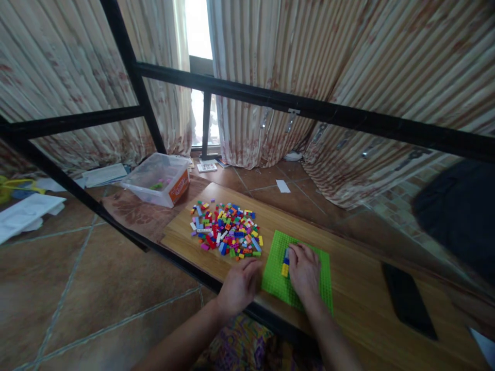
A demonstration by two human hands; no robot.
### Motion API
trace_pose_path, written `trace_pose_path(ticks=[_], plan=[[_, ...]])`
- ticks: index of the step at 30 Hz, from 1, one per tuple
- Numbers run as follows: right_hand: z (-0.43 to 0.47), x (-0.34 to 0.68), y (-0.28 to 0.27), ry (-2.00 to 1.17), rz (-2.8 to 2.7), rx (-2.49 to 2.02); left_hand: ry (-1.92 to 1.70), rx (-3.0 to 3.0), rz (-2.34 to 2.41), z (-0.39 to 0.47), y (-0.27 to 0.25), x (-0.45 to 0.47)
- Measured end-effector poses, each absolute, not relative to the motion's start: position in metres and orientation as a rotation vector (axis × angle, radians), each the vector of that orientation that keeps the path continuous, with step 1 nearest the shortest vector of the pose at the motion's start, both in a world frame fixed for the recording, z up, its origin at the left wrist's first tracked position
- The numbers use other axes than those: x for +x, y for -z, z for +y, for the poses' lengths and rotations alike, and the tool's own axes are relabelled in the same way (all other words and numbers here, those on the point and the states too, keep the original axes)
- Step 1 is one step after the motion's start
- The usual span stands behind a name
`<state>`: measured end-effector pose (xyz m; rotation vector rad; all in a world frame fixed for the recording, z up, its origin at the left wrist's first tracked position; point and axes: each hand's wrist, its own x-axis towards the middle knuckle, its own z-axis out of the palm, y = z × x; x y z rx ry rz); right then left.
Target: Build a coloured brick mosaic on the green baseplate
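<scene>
A green studded baseplate [275, 278] lies on the wooden board. On it sits a short row of toy bricks [285, 267], with yellow nearest me and blue and light blue farther back. My right hand [305, 270] is over the plate, its fingertips closed on the light blue brick [287, 253] at the far end of that row; the hand partly covers it. Just left of the plate, my left hand [240, 285] hovers with fingers curled together, and whatever may be in them is hidden. Beyond it spreads a pile of loose multicoloured toy bricks [228, 226].
A clear plastic bin [154, 180] with an orange label stands on the floor beyond the wooden board [344, 288]. A dark phone-like slab [410, 299] lies at the right. Black metal bars [240, 90] frame the space. White trays [29, 214] rest at far left.
</scene>
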<state>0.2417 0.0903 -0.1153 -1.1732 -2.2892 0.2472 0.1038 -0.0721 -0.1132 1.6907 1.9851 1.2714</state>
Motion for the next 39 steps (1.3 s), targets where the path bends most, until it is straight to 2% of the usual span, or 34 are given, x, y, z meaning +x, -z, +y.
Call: trace_pose_path(ticks=[6, 9, 16, 22, 27, 33, 39], plan=[[0.066, 0.191, 0.097, -0.464, -2.418, -1.001, -1.104, 1.81, 2.099, -0.077, 0.106, 0.075], [0.057, 0.166, 0.094, -0.53, -2.45, -1.078, -1.036, 1.873, 2.101, -0.072, 0.105, 0.077], [0.054, 0.15, 0.094, -0.577, -2.488, -1.211, -1.071, 1.914, 2.096, -0.071, 0.11, 0.079], [0.051, 0.127, 0.083, -0.685, -2.534, -0.937, -1.052, 1.936, 2.149, -0.071, 0.112, 0.078], [0.047, 0.106, 0.082, -0.698, -2.583, -0.938, -1.037, 1.939, 2.183, -0.071, 0.115, 0.076], [0.038, 0.124, 0.072, -0.856, -2.36, -0.927, -1.047, 1.97, 2.155, -0.071, 0.111, 0.074], [0.034, 0.196, 0.074, -1.083, -1.997, -1.035, -1.05, 1.966, 2.179, -0.07, 0.108, 0.076]])
